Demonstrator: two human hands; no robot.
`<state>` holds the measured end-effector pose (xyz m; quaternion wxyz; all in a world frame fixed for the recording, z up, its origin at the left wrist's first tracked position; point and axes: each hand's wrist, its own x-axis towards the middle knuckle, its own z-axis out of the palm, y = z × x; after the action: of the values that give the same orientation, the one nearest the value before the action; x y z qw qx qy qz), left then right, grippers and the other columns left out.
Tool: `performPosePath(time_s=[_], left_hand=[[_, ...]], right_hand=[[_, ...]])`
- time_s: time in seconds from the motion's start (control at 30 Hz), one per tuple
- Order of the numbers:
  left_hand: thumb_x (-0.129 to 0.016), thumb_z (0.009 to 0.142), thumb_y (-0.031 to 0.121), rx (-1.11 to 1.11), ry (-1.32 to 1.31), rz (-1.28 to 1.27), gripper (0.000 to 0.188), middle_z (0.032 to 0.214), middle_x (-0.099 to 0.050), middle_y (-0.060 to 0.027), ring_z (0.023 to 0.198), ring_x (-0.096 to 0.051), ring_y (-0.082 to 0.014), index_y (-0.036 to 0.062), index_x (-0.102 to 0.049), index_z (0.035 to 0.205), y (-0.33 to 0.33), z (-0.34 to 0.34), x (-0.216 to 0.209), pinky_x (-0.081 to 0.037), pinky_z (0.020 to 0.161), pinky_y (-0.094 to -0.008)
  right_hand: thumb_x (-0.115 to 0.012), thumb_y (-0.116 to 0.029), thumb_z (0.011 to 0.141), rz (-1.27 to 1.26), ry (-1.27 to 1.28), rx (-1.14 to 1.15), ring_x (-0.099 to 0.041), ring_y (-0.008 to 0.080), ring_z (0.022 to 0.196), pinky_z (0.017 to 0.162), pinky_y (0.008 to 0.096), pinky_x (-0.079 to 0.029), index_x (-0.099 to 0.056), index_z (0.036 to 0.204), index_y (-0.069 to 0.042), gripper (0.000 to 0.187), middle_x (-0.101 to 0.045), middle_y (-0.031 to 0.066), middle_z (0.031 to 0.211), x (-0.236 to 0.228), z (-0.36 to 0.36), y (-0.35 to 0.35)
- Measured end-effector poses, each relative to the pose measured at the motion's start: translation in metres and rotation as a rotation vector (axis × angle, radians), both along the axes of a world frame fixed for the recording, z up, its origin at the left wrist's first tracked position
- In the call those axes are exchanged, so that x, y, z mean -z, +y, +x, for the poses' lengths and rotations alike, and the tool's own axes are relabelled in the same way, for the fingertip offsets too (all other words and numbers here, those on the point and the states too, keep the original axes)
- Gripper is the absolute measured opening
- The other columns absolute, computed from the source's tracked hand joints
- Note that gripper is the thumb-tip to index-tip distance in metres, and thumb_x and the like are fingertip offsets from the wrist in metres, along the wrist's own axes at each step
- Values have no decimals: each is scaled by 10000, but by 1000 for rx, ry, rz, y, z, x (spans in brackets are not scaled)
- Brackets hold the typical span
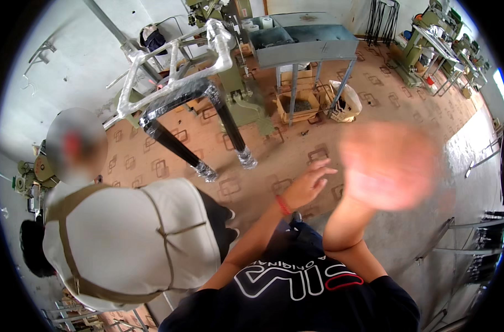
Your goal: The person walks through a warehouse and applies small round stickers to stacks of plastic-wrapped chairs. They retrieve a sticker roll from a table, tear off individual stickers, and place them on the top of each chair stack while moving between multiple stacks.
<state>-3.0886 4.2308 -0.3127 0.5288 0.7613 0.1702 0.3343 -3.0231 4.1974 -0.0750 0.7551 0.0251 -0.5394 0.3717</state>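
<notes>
My left hand (310, 185), with a red bracelet (283, 205) at its wrist, is in front of my body. Its fingers are apart and nothing is in them. My right hand (389, 166) is raised high and close to the camera. It is smeared, so its fingers cannot be made out. Beyond my hands and to the left, a frame with black-wrapped legs (174, 141) stands on the floor. A metal frame in clear plastic film (177, 83) is behind it. Neither hand touches these frames.
A person in a light top with brown straps (119, 243) is close on my left. A grey metal workbench (304, 52) is at the back, with a wooden crate (298, 113) and a white sack (345, 105) below. Green machines (412, 58) line the back right; metal racks (479, 238) are at right.
</notes>
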Motion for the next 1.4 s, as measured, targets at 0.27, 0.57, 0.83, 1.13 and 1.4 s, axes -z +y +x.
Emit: performPosePath(time_s=[0.27,0.57,0.83,1.13,1.4], left_hand=[[-516,825,148,-178,419,-25,238,888,-582,-183,847,-559,-316,-25,-531,988,126,-86,52,-435,741,-380],[-503,786,7,-551,469,55,254,1029,-556,-161,982,-531,-284,13,-527,1039,257,-149,73,-411,835,-343],[-442,788,-41,-839,445,201,350,1216,-449,-156,1119,-429,-321,23,-505,1126,350,-105,-22,-344,921,-378],[-446,758,-76,-897,413,67,351,1216,-455,-156,1092,-459,-317,43,-540,1075,420,5,-27,-382,882,-362],[-442,753,-62,-889,473,16,346,1208,-459,-164,1106,-449,-321,43,-558,1062,465,84,-40,-362,914,-368]], right_hand=[[-541,-251,784,-333,-1789,277,-585,307,760,638,395,-466,-576,905,-74,217,-597,159,801,179,-3,180],[-523,-228,777,-309,-1448,49,-562,331,900,765,409,-446,-553,1065,-57,335,-586,193,970,255,-6,312],[-514,-238,836,-636,-1404,-44,-600,188,839,722,305,-465,-584,1039,-60,279,-625,113,963,176,83,454],[-516,-90,729,-912,-1176,767,-634,189,695,656,295,-489,-662,838,-38,189,-650,102,733,231,272,738],[-445,-93,747,-720,-1849,770,-561,290,972,796,392,-456,-621,952,-69,271,-596,152,1015,290,285,886]])
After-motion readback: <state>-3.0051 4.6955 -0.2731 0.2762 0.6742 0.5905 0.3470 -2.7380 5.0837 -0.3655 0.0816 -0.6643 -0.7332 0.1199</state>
